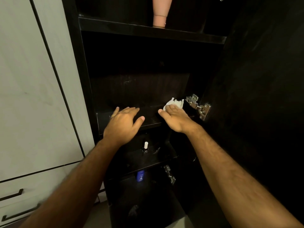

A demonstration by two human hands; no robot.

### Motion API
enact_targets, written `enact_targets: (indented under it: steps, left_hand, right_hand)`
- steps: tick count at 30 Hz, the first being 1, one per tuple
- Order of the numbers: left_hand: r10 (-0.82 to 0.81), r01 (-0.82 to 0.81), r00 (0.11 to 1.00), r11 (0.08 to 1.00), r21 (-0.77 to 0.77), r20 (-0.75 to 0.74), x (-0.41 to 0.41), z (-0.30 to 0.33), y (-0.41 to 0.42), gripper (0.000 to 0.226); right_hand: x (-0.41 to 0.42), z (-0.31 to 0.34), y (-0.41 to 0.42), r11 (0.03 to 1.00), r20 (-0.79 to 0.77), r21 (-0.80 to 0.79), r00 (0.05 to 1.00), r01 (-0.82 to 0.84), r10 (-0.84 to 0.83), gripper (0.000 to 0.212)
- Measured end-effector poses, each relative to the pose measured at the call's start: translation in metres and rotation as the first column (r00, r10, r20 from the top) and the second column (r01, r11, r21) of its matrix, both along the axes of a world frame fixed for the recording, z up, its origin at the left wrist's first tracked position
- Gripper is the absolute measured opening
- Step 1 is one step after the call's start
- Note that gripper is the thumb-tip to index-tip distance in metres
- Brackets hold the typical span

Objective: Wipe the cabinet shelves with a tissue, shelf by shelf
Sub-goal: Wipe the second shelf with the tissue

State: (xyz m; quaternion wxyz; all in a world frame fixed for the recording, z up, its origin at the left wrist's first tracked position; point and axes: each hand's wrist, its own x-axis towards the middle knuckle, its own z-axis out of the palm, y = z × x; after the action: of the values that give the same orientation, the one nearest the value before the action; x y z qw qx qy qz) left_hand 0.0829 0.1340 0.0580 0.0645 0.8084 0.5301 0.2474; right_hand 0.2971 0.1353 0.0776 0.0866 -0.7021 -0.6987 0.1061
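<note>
A dark cabinet [85, 89] stands open, its door [263, 96] swung out on the right and held by a metal hinge [198, 106]. Both hands reach onto the middle shelf [148, 122]. The right hand [175, 118] lies palm down at the right end of that shelf, fingers straight, pressing a crumpled white tissue [175, 102] flat against the board; the tissue pokes out past the fingertips, just beside the hinge. The left hand [122, 125] rests on the near left part of the same shelf with its fingers spread and relaxed, holding nothing. On the shelf above stands a pink bottle [160, 12]. One shelf below, a small bottle with a white cap [145, 147] stands upright, and lower still a blue bottle [140, 176] shows. White cupboard doors and drawers [32, 96] fill the left side.
</note>
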Motion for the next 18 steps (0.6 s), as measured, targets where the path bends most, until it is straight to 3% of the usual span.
enact_targets:
  steps: [2,4,8,12,18]
  left_hand:
    - [-0.002,0.002,1.0,1.0,-0.007,0.005,0.001,0.001,0.0,0.053]
    - [-0.002,0.002,1.0,1.0,-0.004,0.0,0.001,0.001,0.0,0.053]
    - [-0.016,0.016,0.999,1.0,0.0,-0.04,-0.002,0.003,0.0,0.053]
    - [0.002,-0.004,0.993,1.0,-0.016,-0.118,-0.013,0.004,-0.004,0.059]
    - [0.07,-0.071,0.982,0.997,0.0,-0.178,-0.019,0.0,-0.017,0.068]
  right_hand:
    - [0.008,0.0,-0.011,0.997,-0.108,-0.008,0.992,-0.071,0.07,0.057]
    - [0.024,-0.003,-0.008,0.997,-0.088,0.046,0.994,-0.057,0.061,0.053]
    - [0.029,-0.005,0.018,0.996,0.036,0.0,0.996,0.085,-0.085,0.074]
    - [0.007,-0.005,0.026,0.987,0.087,-0.004,0.983,0.163,-0.162,0.08]
    - [-0.034,-0.01,0.017,0.999,0.099,0.031,0.995,0.015,-0.018,0.072]
